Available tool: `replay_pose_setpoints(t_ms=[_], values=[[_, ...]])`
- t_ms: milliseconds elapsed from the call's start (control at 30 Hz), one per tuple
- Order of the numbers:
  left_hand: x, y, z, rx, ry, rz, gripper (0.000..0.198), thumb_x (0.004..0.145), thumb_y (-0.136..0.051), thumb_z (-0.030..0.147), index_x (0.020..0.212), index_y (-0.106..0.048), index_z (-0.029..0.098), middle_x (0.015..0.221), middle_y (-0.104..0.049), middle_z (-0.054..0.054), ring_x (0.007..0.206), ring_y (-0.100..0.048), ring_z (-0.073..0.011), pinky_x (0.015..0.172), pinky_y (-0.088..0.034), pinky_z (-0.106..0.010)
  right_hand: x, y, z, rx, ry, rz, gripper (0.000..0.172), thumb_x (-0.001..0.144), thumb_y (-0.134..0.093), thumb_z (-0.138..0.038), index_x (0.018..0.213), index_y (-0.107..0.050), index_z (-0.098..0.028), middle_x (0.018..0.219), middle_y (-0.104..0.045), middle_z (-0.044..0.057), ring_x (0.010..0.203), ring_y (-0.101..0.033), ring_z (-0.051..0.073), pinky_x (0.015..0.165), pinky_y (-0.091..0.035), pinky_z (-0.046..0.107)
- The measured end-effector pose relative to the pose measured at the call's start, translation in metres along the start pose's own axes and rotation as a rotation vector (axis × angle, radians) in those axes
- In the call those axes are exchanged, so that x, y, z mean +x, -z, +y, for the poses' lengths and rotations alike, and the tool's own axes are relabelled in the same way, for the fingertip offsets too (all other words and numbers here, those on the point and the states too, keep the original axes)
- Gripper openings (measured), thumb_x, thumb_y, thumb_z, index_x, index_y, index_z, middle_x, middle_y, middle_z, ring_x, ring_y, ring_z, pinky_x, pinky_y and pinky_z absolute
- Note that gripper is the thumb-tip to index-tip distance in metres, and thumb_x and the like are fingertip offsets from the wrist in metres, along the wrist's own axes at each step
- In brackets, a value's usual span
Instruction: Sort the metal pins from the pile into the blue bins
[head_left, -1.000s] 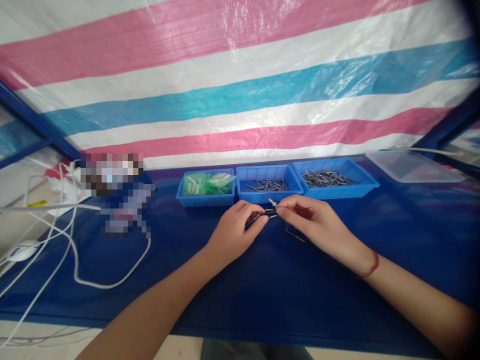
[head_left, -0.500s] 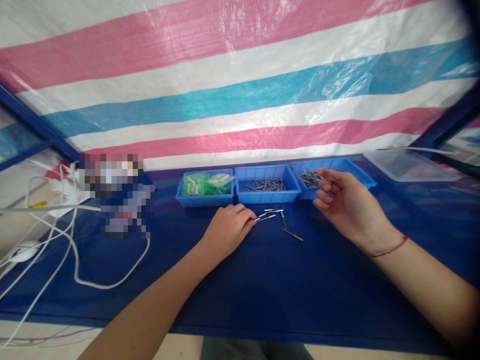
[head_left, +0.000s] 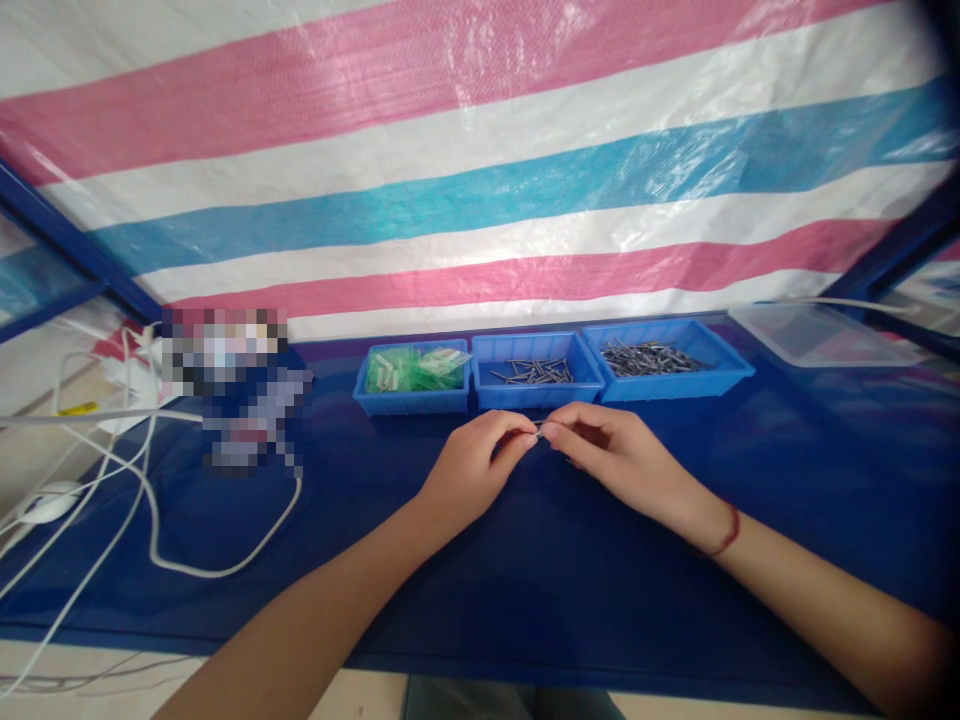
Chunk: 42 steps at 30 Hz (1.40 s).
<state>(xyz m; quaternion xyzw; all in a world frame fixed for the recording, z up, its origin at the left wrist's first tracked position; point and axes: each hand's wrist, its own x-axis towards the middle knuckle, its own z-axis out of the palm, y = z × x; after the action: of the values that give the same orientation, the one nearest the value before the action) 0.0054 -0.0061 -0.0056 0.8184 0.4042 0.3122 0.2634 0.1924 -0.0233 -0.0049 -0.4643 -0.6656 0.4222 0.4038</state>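
Head view: both forearms come in from the near edge of the blue desk [head_left: 525, 590] and meet at its middle. The left hand [head_left: 472, 460] and the right hand [head_left: 615, 455] are tip to tip, each with thumb and forefinger closed on the same thin metal pin [head_left: 539, 432]. The pin is held just above the desk and is mostly hidden by the fingertips. A tip pinch probably suits so slim a piece, and the other fingers curl out of the way. A red string [head_left: 726, 530] circles the right wrist.

At 9 o'clock from the hands, well apart, a white cable [head_left: 187, 568] loops over the desk.

At 12 o'clock, near the hands, three blue bins stand side by side, likely so each is within reach. The left bin [head_left: 412, 403] holds green bags [head_left: 412, 368]. The middle bin [head_left: 536, 395] holds a few loose pins [head_left: 534, 371], and the right bin [head_left: 675, 384] a thicker heap of pins [head_left: 649, 357].

At 2 o'clock, farther back, lies a clear plastic tray [head_left: 825, 335]. A striped tarp [head_left: 480, 180] closes the back.
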Motion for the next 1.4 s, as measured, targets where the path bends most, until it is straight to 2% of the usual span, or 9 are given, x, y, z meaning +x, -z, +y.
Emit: replay_pose_setpoints(t_ms=[200,467,633,833,1133,1233,1400], values=[[0.0,-0.004,-0.001,-0.164,0.097,0.126,0.014,0.085,-0.06,0.029,0.095,-0.065,0.019,0.091,-0.07,-0.002,0.081,-0.064,-0.015,0.077,-0.049,-0.026,-0.001,0.001,0.004,-0.001,0.002,-0.034,0.024,0.085,-0.056,-0.041,0.087,-0.065,-0.02,0.078,-0.065,0.004,0.068,-0.056,0.016,0.061,-0.046,0.028],[0.0,-0.007,-0.005,-0.332,0.138,0.069,0.015,0.086,-0.059,0.03,0.094,-0.064,0.019,0.089,-0.069,-0.002,0.082,-0.064,-0.0152,0.073,-0.05,-0.026,-0.002,0.0,0.005,-0.056,0.017,-0.107,0.025,0.088,-0.052,-0.042,0.092,-0.064,-0.021,0.079,-0.063,0.003,0.066,-0.055,0.015,0.058,-0.044,0.026],[0.001,-0.005,-0.002,-0.285,0.111,0.065,0.013,0.086,-0.058,0.028,0.092,-0.064,0.018,0.09,-0.068,-0.003,0.081,-0.063,-0.0147,0.073,-0.049,-0.026,-0.001,0.001,0.006,-0.079,0.091,-0.058,0.021,0.086,-0.055,-0.039,0.086,-0.065,-0.021,0.089,-0.064,0.005,0.078,-0.058,0.018,0.069,-0.047,0.03],[0.001,-0.002,0.0,-0.165,0.052,0.079,0.009,0.086,-0.057,0.025,0.088,-0.063,0.018,0.09,-0.067,-0.003,0.081,-0.06,-0.0139,0.074,-0.047,-0.025,-0.001,0.004,0.004,-0.043,0.064,0.05,0.017,0.081,-0.062,-0.039,0.085,-0.063,-0.022,0.082,-0.063,0.002,0.07,-0.058,0.015,0.063,-0.047,0.028],[0.0,-0.003,-0.002,-0.099,-0.029,-0.01,0.014,0.089,-0.055,0.027,0.09,-0.064,0.017,0.087,-0.064,-0.003,0.081,-0.059,-0.0134,0.075,-0.045,-0.024,-0.001,0.005,-0.002,-0.029,0.104,0.09,0.018,0.082,-0.062,-0.038,0.08,-0.061,-0.02,0.079,-0.06,0.002,0.069,-0.056,0.014,0.06,-0.047,0.026],[0.0,-0.003,-0.003,-0.031,-0.061,0.012,0.016,0.089,-0.055,0.027,0.096,-0.065,0.017,0.091,-0.065,-0.003,0.086,-0.059,-0.0149,0.08,-0.045,-0.027,0.002,0.013,-0.001,-0.083,0.142,0.202,0.017,0.083,-0.062,-0.037,0.079,-0.062,-0.021,0.078,-0.06,0.002,0.069,-0.056,0.015,0.061,-0.046,0.027],[-0.002,-0.004,-0.01,0.283,-0.04,0.011,0.025,0.089,-0.055,0.034,0.107,-0.065,0.022,0.102,-0.064,-0.004,0.097,-0.054,-0.0207,0.085,-0.041,-0.035,0.014,0.052,0.011,-0.265,0.143,0.554,0.02,0.082,-0.062,-0.041,0.083,-0.065,-0.021,0.085,-0.066,0.005,0.072,-0.06,0.018,0.064,-0.046,0.031]])
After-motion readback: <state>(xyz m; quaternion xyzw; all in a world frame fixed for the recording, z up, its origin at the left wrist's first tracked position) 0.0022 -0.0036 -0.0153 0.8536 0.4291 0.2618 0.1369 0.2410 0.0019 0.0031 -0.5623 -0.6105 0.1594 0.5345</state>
